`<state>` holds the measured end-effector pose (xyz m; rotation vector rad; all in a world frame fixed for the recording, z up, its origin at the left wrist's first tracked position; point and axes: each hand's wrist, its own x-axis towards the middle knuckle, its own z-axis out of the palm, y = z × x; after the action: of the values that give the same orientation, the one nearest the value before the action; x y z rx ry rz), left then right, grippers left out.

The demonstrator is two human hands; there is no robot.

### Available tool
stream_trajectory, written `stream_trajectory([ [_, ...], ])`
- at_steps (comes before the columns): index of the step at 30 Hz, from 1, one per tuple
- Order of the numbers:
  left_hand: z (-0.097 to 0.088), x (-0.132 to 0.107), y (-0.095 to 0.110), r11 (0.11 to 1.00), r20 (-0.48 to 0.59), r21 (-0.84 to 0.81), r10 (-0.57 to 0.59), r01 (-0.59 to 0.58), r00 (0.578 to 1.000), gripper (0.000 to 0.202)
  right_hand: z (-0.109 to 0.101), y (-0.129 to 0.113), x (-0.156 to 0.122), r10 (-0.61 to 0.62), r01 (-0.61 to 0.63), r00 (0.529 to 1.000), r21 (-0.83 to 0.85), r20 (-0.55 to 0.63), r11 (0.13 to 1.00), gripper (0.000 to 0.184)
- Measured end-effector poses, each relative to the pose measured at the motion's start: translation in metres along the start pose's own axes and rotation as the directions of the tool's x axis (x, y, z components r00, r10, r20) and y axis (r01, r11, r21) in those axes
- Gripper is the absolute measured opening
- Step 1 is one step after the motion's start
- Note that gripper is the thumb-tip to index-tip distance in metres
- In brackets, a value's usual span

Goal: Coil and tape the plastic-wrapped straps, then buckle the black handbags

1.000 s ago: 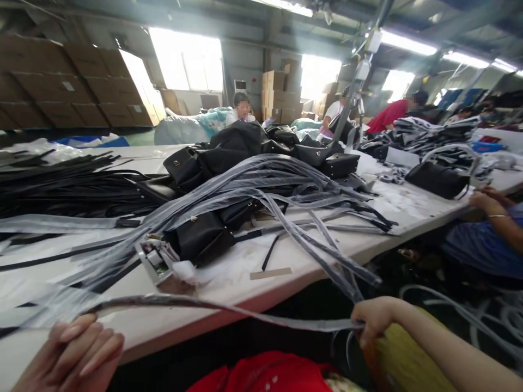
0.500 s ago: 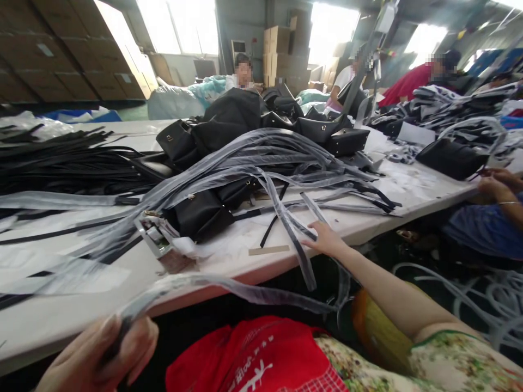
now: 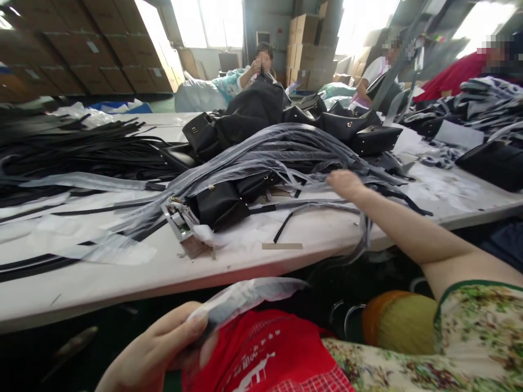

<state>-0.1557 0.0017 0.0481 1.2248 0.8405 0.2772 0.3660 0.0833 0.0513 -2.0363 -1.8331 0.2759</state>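
Observation:
My left hand (image 3: pixel 163 348) is low at the bottom, below the table edge, its fingers pinched on the end of a clear plastic sleeve (image 3: pixel 241 296) with a dark strap inside. My right hand (image 3: pixel 346 183) reaches out over the white table (image 3: pixel 122 277) into the pile of plastic-sleeved straps (image 3: pixel 265 155); its fingers are blurred and partly hidden among them. Black handbags (image 3: pixel 220 204) lie under and behind that pile.
A heap of bare black straps (image 3: pixel 77 155) covers the table's left. A small metal frame (image 3: pixel 176 220) and a cardboard strip (image 3: pixel 281 246) lie near the front edge. Other people work at the far side and right. Stacked cartons (image 3: pixel 61 65) line the back wall.
My right hand let go of the sleeved strap and reached forward into the strap pile. My left hand drew its sleeve end down and towards me. The view shifted left.

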Motion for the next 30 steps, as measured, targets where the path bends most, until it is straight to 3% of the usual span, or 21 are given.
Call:
stream_trajectory([
  [2, 0.005, 0.018, 0.004, 0.998, 0.090, -0.060, 0.013, -0.008, 0.996, 0.053, -0.034, -0.004, 0.013, -0.095, 0.075, 0.967, -0.090, -0.235, 0.993, 0.038],
  [4, 0.009, 0.037, 0.006, 0.981, 0.173, -0.188, 0.074, -0.040, 0.982, 0.052, -0.034, -0.028, 0.003, -0.220, 0.183, 0.932, -0.150, -0.289, 0.972, 0.059],
  [5, 0.012, 0.045, 0.007, 0.962, 0.197, -0.269, 0.113, -0.057, 0.974, 0.050, -0.019, -0.047, -0.011, -0.281, 0.258, 0.934, -0.126, -0.222, 0.958, 0.069],
  [6, 0.016, 0.053, 0.009, 0.936, 0.213, -0.346, 0.152, -0.071, 0.965, 0.048, 0.004, -0.070, -0.031, -0.346, 0.346, 0.936, -0.004, -0.070, 0.938, 0.072],
  [8, 0.023, 0.066, 0.013, 0.878, 0.213, -0.469, 0.224, -0.101, 0.951, 0.043, 0.063, -0.116, -0.081, -0.483, 0.391, 0.828, 0.325, 0.285, 0.861, 0.088],
  [9, 0.027, 0.072, 0.015, 0.850, 0.183, -0.512, 0.254, -0.128, 0.950, 0.039, 0.094, -0.137, -0.107, -0.518, 0.337, 0.777, 0.458, 0.358, 0.823, 0.090],
  [10, 0.029, 0.079, 0.017, 0.822, 0.121, -0.541, 0.284, -0.176, 0.951, 0.035, 0.122, -0.156, -0.131, -0.520, 0.250, 0.760, 0.564, 0.390, 0.787, 0.077],
  [12, 0.030, 0.095, 0.018, 0.774, -0.113, -0.520, 0.356, -0.361, 0.928, 0.029, 0.158, -0.183, -0.170, -0.482, -0.018, 0.736, 0.726, 0.475, 0.688, 0.052],
  [13, 0.028, 0.104, 0.016, 0.763, -0.267, -0.431, 0.402, -0.481, 0.876, 0.029, 0.165, -0.190, -0.182, -0.506, -0.154, 0.681, 0.780, 0.529, 0.607, 0.049],
  [14, 0.025, 0.112, 0.012, 0.767, -0.404, -0.274, 0.455, -0.580, 0.793, 0.031, 0.164, -0.194, -0.189, -0.556, -0.279, 0.604, 0.804, 0.572, 0.525, 0.048],
  [16, 0.020, 0.125, 0.000, 0.788, -0.513, 0.168, 0.583, -0.592, 0.631, 0.036, 0.144, -0.188, -0.187, -0.653, -0.436, 0.476, 0.803, 0.589, 0.406, 0.046],
  [17, 0.020, 0.128, -0.008, 0.774, -0.470, 0.370, 0.633, -0.514, 0.615, 0.037, 0.129, -0.179, -0.179, -0.650, -0.458, 0.486, 0.804, 0.584, 0.380, 0.045],
  [18, 0.022, 0.129, -0.015, 0.736, -0.382, 0.526, 0.653, -0.427, 0.654, 0.038, 0.114, -0.168, -0.168, -0.596, -0.438, 0.559, 0.815, 0.577, 0.378, 0.044],
  [19, 0.027, 0.128, -0.021, 0.686, -0.266, 0.629, 0.631, -0.365, 0.729, 0.040, 0.100, -0.154, -0.154, -0.493, -0.388, 0.672, 0.830, 0.553, 0.401, 0.044],
  [21, 0.043, 0.122, -0.030, 0.620, -0.020, 0.701, 0.512, -0.353, 0.859, 0.047, 0.082, -0.127, -0.125, -0.221, -0.281, 0.857, 0.783, 0.465, 0.556, 0.043],
  [23, 0.062, 0.114, -0.031, 0.672, 0.121, 0.643, 0.385, -0.368, 0.915, 0.054, 0.078, -0.109, -0.107, -0.047, -0.170, 0.946, 0.613, 0.322, 0.771, 0.037],
  [24, 0.071, 0.111, -0.029, 0.746, 0.145, 0.564, 0.334, -0.355, 0.931, 0.058, 0.081, -0.107, -0.104, -0.032, -0.102, 0.970, 0.526, 0.240, 0.844, 0.037],
  [26, 0.086, 0.109, -0.024, 0.908, 0.136, 0.296, 0.268, -0.298, 0.954, 0.067, 0.096, -0.118, -0.114, -0.149, 0.058, 0.976, 0.464, 0.161, 0.884, 0.049],
  [27, 0.091, 0.110, -0.022, 0.951, 0.114, 0.143, 0.259, -0.274, 0.959, 0.070, 0.106, -0.131, -0.124, -0.243, 0.122, 0.954, 0.513, 0.175, 0.850, 0.053],
  [28, 0.094, 0.112, -0.020, 0.961, 0.065, 0.024, 0.273, -0.275, 0.960, 0.071, 0.117, -0.145, -0.137, -0.374, 0.147, 0.886, 0.599, 0.274, 0.787, 0.053],
  [30, 0.094, 0.117, -0.021, 0.918, -0.126, -0.001, 0.394, -0.397, 0.910, 0.064, 0.138, -0.173, -0.164, -0.416, -0.013, 0.810, 0.721, 0.414, 0.693, 0.034],
])
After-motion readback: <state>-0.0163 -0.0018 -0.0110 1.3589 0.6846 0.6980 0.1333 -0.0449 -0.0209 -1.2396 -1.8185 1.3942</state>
